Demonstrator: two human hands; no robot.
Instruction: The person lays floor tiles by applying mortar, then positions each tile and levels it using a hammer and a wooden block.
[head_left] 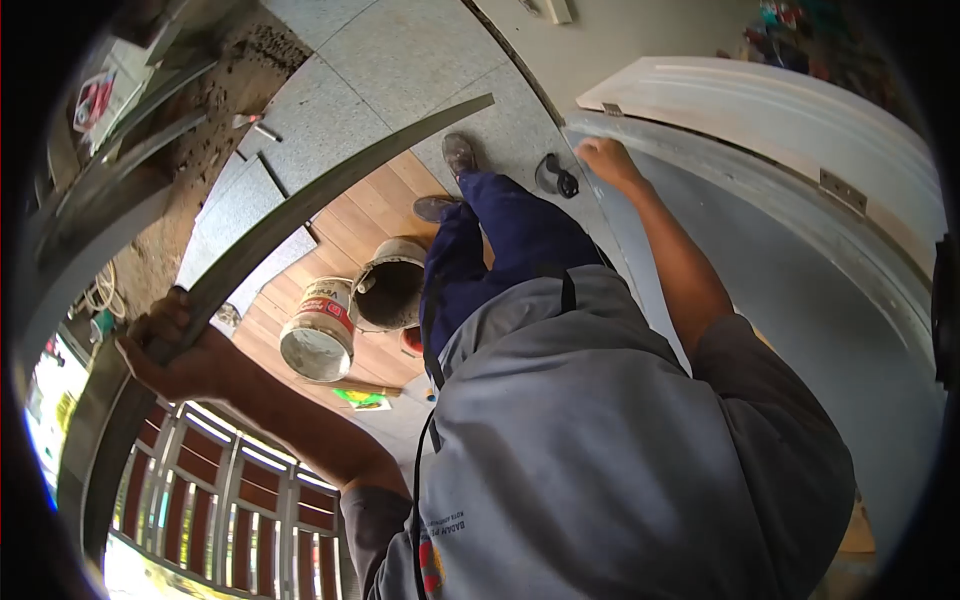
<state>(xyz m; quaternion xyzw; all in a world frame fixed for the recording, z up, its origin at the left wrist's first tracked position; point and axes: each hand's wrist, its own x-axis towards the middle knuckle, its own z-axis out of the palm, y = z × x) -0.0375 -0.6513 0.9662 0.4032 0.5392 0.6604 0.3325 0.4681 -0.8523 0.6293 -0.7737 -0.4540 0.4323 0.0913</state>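
Note:
My left hand (165,345) is wrapped round a long, grey, flat-sided bar (290,212), which looks like a metal straightedge. The bar runs from the lower left up past my feet and appears curved in this wide view. My right hand (608,162) is out to the right, close to the near end of the white door (690,85). Its fingers are curled in, and nothing shows in them. A pair of black goggles or glasses (556,176) lies on the floor just left of that hand.
A white paint bucket (318,330) and a dark-mouthed bucket (392,285) lie on the wood-look tiles (370,200) by my legs. Loose grey tiles (255,215) and a trowel-like tool (256,125) are at upper left. A slatted railing (225,490) stands at lower left.

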